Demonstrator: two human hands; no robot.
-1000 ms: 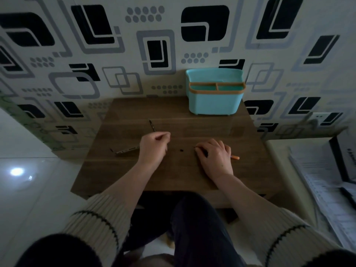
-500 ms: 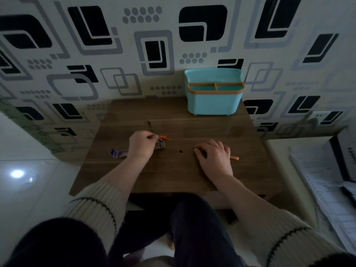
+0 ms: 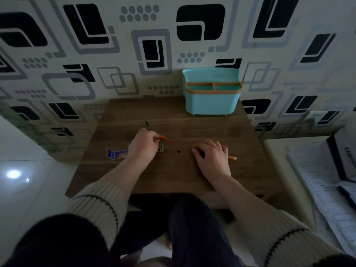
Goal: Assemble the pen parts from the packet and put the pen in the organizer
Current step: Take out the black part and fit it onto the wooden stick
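My left hand (image 3: 143, 144) pinches a small orange pen part (image 3: 164, 138) just above the blue-and-white packet (image 3: 116, 153), which lies flat on the wooden table (image 3: 173, 170) and is partly hidden under the hand. My right hand (image 3: 212, 160) rests on an orange pen barrel (image 3: 232, 158), fingers curled over it; its dark tip pokes out at the left. A thin dark refill (image 3: 148, 125) lies behind the left hand. A tiny black piece (image 3: 178, 151) sits between the hands. The teal organizer (image 3: 212, 101) with an orange rim stands at the table's back right.
A patterned wall rises directly behind the table. To the right, a lower pale surface carries papers (image 3: 317, 180) and a dark box (image 3: 344, 157). White floor lies to the left. My knees sit under the table's front edge.
My left hand moved left onto the packet and now pinches an orange part; the packet turned flat, showing its blue print. My right hand stayed put.
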